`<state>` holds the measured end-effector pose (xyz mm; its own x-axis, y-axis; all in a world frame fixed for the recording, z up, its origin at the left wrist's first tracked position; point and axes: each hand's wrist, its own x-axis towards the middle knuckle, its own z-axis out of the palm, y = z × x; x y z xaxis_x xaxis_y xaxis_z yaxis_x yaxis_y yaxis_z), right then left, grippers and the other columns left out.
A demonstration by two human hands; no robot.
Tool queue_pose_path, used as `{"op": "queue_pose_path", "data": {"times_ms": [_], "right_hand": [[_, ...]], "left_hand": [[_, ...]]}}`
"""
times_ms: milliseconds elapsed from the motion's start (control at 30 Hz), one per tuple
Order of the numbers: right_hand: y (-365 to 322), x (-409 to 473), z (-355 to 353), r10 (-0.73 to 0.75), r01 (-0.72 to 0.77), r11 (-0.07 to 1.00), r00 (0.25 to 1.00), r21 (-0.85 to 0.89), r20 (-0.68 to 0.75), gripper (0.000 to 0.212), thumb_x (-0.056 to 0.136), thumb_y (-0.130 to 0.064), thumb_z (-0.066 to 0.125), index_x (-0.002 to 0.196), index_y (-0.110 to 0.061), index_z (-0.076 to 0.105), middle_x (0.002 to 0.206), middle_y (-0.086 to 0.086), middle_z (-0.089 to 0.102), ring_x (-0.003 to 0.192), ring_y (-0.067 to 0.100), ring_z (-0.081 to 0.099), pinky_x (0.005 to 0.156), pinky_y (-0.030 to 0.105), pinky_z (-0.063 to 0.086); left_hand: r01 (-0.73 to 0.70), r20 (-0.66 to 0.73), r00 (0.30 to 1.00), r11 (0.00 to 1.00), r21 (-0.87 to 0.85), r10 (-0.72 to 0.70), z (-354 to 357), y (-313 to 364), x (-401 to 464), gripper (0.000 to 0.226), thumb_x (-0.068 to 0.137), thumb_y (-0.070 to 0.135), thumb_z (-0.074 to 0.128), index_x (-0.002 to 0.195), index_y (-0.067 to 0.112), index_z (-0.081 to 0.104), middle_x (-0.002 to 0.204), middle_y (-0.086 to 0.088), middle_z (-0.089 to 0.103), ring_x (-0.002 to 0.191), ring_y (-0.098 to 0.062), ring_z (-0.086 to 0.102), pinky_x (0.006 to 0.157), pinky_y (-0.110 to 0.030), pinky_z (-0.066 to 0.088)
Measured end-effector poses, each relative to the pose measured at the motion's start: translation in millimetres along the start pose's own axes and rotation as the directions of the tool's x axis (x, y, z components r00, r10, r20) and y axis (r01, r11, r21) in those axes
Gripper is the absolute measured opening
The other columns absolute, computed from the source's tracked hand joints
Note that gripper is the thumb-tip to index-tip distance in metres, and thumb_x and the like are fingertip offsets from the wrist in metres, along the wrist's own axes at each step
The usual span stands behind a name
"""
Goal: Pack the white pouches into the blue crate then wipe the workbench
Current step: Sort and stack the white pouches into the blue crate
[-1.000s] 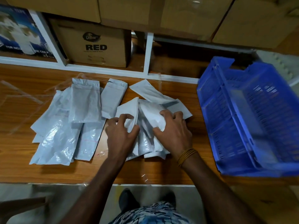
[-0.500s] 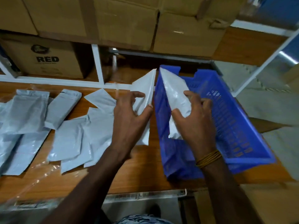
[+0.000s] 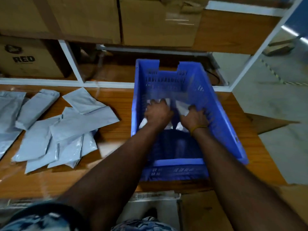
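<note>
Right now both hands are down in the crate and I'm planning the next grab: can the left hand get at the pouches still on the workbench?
Probably yes. The pile of white pouches lies uncovered left of the blue crate, but the left hand must first release its pouch.

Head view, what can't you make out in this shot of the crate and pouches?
- Pouches in the crate: the count, hidden under the left hand and right hand, and motion-blurred.
- Crate floor near the person: covered by the forearms.
- Pile on the workbench: cut off by the left edge and overlapping, so its total is unclear.
- Box: only "RED" reads; its logo is blurred.
</note>
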<state>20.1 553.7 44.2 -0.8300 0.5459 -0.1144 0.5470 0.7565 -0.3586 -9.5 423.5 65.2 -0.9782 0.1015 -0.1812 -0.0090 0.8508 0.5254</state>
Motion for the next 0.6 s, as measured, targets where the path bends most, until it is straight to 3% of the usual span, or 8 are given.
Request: {"op": "queue_pose_path", "data": {"times_ms": [233, 300, 400, 500, 600], "right_hand": [[1.9, 6.0, 36.2, -0.118, 0.174, 0.965, 0.957, -0.197, 0.266, 0.064, 0.092, -0.037, 0.056, 0.147, -0.016, 0.030, 0.154, 0.027, 0.013, 0.134, 0.046, 0.032, 0.106, 0.050, 0.036], [3.8, 11.5, 41.1, -0.079, 0.167, 0.963, 0.925, -0.210, 0.373, 0.068, 0.093, -0.040, 0.056, 0.150, -0.017, 0.026, 0.156, 0.028, 0.008, 0.137, 0.047, 0.030, 0.108, 0.050, 0.035], [5.6, 15.7, 46.7, -0.021, 0.178, 0.954, 0.842, -0.242, 0.538, 0.073, 0.092, -0.042, 0.058, 0.152, -0.017, 0.024, 0.157, 0.027, 0.010, 0.139, 0.045, 0.029, 0.106, 0.048, 0.040], [4.0, 16.1, 45.1, -0.045, 0.194, 0.956, 0.842, -0.222, 0.537, 0.068, 0.093, -0.039, 0.059, 0.149, -0.013, 0.032, 0.153, 0.026, 0.025, 0.136, 0.040, 0.037, 0.106, 0.043, 0.041], [-3.2, 17.7, 31.8, -0.106, 0.149, 0.986, 0.909, -0.078, 0.403, 0.060, 0.091, -0.040, 0.059, 0.142, -0.013, 0.044, 0.146, 0.022, 0.041, 0.129, 0.038, 0.046, 0.105, 0.043, 0.043]], "left_hand": [[0.094, 0.176, 0.976, 0.977, 0.189, -0.128, 34.7, -23.5, 17.4, 0.065, 0.088, 0.043, 0.062, 0.144, 0.020, 0.038, 0.150, -0.019, 0.025, 0.136, -0.041, 0.026, 0.105, -0.060, 0.031], [0.092, 0.244, 0.957, 0.963, 0.253, -0.155, 45.0, -28.7, 25.0, 0.062, 0.090, 0.042, 0.058, 0.145, 0.022, 0.039, 0.151, -0.018, 0.024, 0.137, -0.041, 0.027, 0.106, -0.060, 0.031], [0.115, 0.321, 0.920, 0.936, 0.331, -0.226, 66.0, -44.0, 41.3, 0.071, 0.084, 0.048, 0.053, 0.146, 0.015, 0.040, 0.153, -0.018, 0.032, 0.138, -0.040, 0.034, 0.111, -0.051, 0.033], [0.049, 0.370, 0.910, 0.933, 0.357, -0.189, 70.6, -49.0, 51.8, 0.069, 0.086, 0.048, 0.053, 0.143, 0.009, 0.046, 0.151, -0.018, 0.040, 0.137, -0.039, 0.041, 0.113, -0.048, 0.036], [-0.030, 0.330, 0.942, 0.962, 0.272, -0.063, 35.6, -31.2, 30.9, 0.052, 0.091, 0.038, 0.056, 0.135, 0.010, 0.055, 0.142, -0.018, 0.052, 0.130, -0.037, 0.050, 0.108, -0.045, 0.041]]}}
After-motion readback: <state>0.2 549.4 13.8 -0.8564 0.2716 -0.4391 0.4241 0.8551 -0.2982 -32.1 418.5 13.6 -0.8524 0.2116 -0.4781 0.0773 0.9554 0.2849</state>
